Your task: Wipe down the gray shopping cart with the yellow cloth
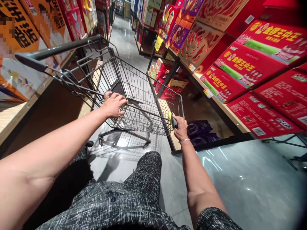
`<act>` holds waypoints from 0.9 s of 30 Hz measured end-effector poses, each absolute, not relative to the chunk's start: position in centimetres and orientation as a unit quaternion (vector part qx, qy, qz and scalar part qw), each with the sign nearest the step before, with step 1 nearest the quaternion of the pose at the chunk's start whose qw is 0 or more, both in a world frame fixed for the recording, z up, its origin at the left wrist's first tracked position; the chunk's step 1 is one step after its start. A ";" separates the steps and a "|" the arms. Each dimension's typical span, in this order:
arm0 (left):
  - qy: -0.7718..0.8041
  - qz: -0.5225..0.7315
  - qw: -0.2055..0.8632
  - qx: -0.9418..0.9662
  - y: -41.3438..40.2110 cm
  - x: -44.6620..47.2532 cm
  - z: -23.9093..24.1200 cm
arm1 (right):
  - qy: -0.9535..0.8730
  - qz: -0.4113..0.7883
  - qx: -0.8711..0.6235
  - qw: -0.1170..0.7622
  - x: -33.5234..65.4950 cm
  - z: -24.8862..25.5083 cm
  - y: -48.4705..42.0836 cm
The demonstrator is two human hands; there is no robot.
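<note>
A grey wire shopping cart stands in a shop aisle right in front of me, its basket empty. My left hand is closed over the cart's near rim. My right hand grips the corner of the cart at a yellow and black end piece; a thin bracelet sits on that wrist. The cart's long black handle bar runs along the far upper left side, away from both hands. My leg in black-and-white patterned cloth shows below.
Shelves on the right carry flat red gift boxes, with purple packs on the floor shelf below. Orange and red boxes line the left shelf. The glossy grey floor runs on down the aisle between them.
</note>
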State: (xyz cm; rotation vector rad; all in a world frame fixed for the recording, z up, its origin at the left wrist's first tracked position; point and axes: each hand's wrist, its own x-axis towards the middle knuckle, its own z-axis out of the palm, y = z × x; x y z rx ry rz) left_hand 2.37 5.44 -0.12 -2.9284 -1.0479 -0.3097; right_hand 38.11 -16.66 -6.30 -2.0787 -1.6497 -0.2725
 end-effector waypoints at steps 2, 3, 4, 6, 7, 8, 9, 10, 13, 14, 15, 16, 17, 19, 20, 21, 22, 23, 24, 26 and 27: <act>-0.340 -0.084 0.010 -0.937 6.6 3.1 0.3 | -0.598 -0.132 -0.746 0.263 36.2 -7.3 -16.6; -0.330 -0.074 0.007 -0.941 6.8 3.7 0.4 | -0.602 -0.152 -0.734 0.276 35.3 -7.8 -16.4; -0.315 -0.062 0.000 -0.947 6.8 4.5 0.4 | -0.609 -0.174 -0.719 0.286 34.4 -8.5 -16.1; -0.279 -0.038 -0.018 -0.960 6.3 6.4 0.2 | -0.624 -0.218 -0.689 0.297 32.8 -9.7 -15.4; -0.269 -0.034 -0.026 -0.962 5.8 7.4 0.0 | -0.629 -0.238 -0.679 0.295 32.1 -10.2 -14.9; -0.265 -0.037 -0.031 -0.963 5.4 8.2 -0.3 | -0.632 -0.255 -0.673 0.288 31.5 -10.8 -14.4; -0.265 -0.045 -0.031 -0.963 5.1 8.9 -0.6 | -0.636 -0.264 -0.671 0.275 31.0 -11.3 -14.0; -0.267 -0.057 -0.029 -0.962 5.0 9.5 -0.9 | -0.644 -0.260 -0.672 0.257 30.6 -11.8 -13.5; -0.285 -0.084 -0.043 -0.954 5.4 10.1 -1.6 | -0.689 -0.180 -0.683 0.161 29.5 -13.5 -12.8; -0.293 -0.089 -0.059 -0.950 5.7 10.2 -1.7 | -0.708 -0.140 -0.683 0.114 29.1 -14.3 -12.7; -0.301 -0.092 -0.077 -0.946 6.1 10.1 -1.7 | -0.724 -0.101 -0.679 0.065 28.7 -15.1 -12.7; -0.311 -0.094 -0.093 -0.941 6.5 10.1 -1.6 | -0.737 -0.067 -0.672 0.020 28.3 -16.1 -12.9; -0.320 -0.096 -0.105 -0.937 6.7 10.1 -1.6 | -0.748 -0.041 -0.662 -0.017 27.8 -17.0 -13.2; -0.330 -0.105 -0.120 -0.930 7.0 10.2 -1.4 | -0.762 -0.009 -0.645 -0.062 27.0 -18.6 -13.9; -0.335 -0.111 -0.124 -0.927 7.1 10.2 -1.4 | -0.766 -0.002 -0.639 -0.074 26.6 -19.1 -14.3; -0.339 -0.118 -0.127 -0.924 7.0 10.2 -1.4 | -0.770 0.002 -0.633 -0.081 26.3 -19.2 -14.7; -0.345 -0.123 -0.128 -0.922 7.0 10.2 -1.4 | -0.773 0.005 -0.628 -0.088 26.1 -19.0 -15.1; -0.352 -0.126 -0.127 -0.919 6.9 10.1 -1.3 | -0.776 0.006 -0.624 -0.093 25.9 -18.4 -15.3; -0.359 -0.127 -0.125 -0.916 6.9 10.0 -1.3 | -0.779 0.001 -0.621 -0.091 25.8 -17.4 -15.6; -0.363 -0.129 -0.122 -0.915 7.0 9.5 -1.3 | -0.776 -0.036 -0.627 -0.059 25.7 -14.5 -15.9; -0.361 -0.131 -0.121 -0.915 7.1 9.2 -1.2 | -0.769 -0.067 -0.635 -0.030 25.7 -13.0 -16.0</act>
